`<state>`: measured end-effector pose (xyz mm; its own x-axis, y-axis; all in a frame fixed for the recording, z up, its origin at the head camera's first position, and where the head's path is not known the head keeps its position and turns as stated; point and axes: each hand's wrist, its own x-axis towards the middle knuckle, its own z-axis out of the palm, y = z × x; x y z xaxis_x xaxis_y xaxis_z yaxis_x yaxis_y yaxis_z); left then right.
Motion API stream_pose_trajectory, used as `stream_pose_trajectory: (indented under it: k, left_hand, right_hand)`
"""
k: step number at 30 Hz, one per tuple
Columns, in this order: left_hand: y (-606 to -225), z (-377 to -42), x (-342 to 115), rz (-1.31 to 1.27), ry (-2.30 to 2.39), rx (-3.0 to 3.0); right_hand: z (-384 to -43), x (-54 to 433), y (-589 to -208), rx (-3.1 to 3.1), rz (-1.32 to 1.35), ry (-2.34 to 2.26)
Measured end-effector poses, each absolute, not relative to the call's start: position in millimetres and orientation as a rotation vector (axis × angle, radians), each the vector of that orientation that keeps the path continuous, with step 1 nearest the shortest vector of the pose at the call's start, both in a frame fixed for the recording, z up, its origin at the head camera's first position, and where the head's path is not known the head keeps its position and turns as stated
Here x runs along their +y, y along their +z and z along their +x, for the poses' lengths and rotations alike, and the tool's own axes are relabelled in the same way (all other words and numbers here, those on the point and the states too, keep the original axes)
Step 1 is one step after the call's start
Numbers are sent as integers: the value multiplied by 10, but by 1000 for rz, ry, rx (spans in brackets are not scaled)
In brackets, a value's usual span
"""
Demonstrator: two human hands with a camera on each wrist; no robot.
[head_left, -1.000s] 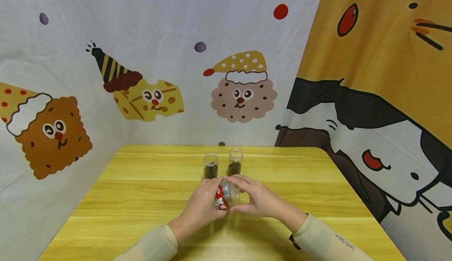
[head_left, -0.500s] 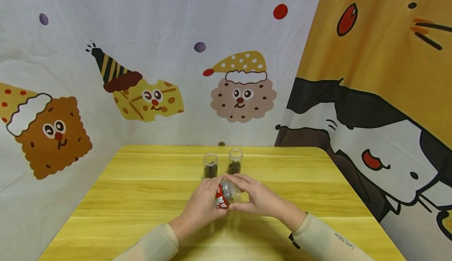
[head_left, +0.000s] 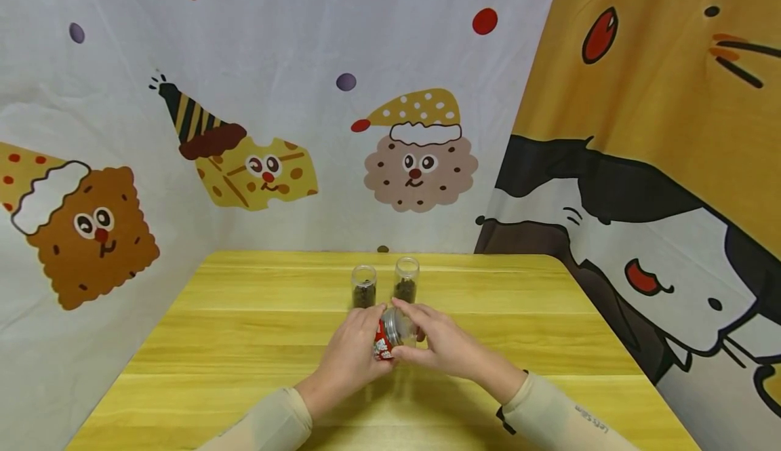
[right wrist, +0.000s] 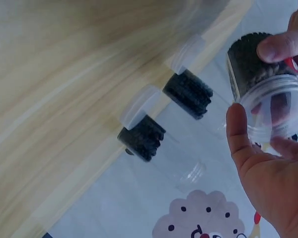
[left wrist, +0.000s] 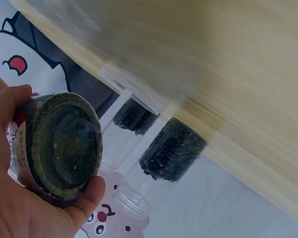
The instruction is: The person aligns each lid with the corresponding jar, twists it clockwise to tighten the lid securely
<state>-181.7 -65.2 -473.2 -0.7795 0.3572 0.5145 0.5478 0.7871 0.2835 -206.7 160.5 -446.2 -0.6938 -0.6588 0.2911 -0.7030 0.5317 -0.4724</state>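
Note:
My left hand (head_left: pixel 352 344) grips a jar with a red label (head_left: pixel 382 344), tilted on its side over the table, its dark base facing the left wrist camera. Dark grains (right wrist: pixel 251 62) fill the jar's lower part. At its other end is a clear lid (right wrist: pixel 275 106), which my right hand (head_left: pixel 450 342) holds between thumb and fingers. Just beyond the hands stand two clear bottles, the left one (head_left: pixel 364 288) and the right one (head_left: pixel 406 280), each partly filled with dark grains and uncapped.
Two whitish caps, one (right wrist: pixel 140 106) by each bottle's base and the other (right wrist: pixel 186 54) beside it, lie on the wooden table (head_left: pixel 274 288). A cartoon-print cloth (head_left: pixel 274 64) hangs behind the table's far edge.
My right thumb and fingertips have shifted slightly up around the lid. The jar has moved a touch to the right in my left hand's grip. The bottles have not moved.

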Motion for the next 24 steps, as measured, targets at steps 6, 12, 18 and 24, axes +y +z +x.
stream_pose_trajectory:
  k: [6,12,18,24]
  left_hand:
    - [-4749,-1815,-651,-672,-586,-2518]
    - [-4768,-1820,-627,-676,-543,-2501]
    - [-4794,-1807,-605,-680,-497,-2494]
    - [-4790,-1810,-604,-662,-485,-2482]
  right_hand:
    - [-2056,1583,-4494,-2720,1124,912]
    - [-2048,1553,-4516,-2782,1012,1043]
    - [-2010,1501,-4514,-2887,841,1172]
    - [-1994,1491,-4484,-2884,832,1218]
